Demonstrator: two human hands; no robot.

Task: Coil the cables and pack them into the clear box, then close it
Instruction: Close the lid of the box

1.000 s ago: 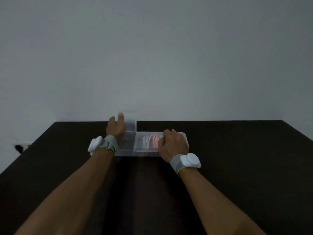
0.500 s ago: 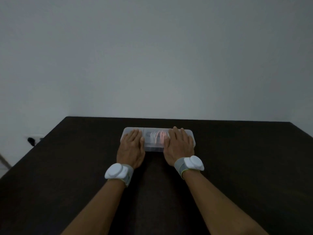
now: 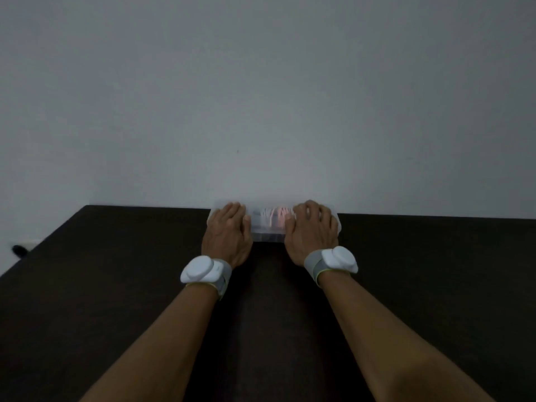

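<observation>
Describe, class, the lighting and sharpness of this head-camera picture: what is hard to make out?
Head view: dim, flat light, no glare; the dark table swallows shadows. Head view: the clear box under the left hand and right hand is soft, its cables a pale pinkish blur. Head view: the table's edges splay outward towards the camera.

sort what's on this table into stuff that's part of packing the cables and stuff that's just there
Part of the job:
clear box, lid down
coiled cables inside it
left hand, flat on the lid
right hand, pressing on the lid

Just there:
white wrist units
dark table
dark thing by the wall, far left, too small to tell
</observation>
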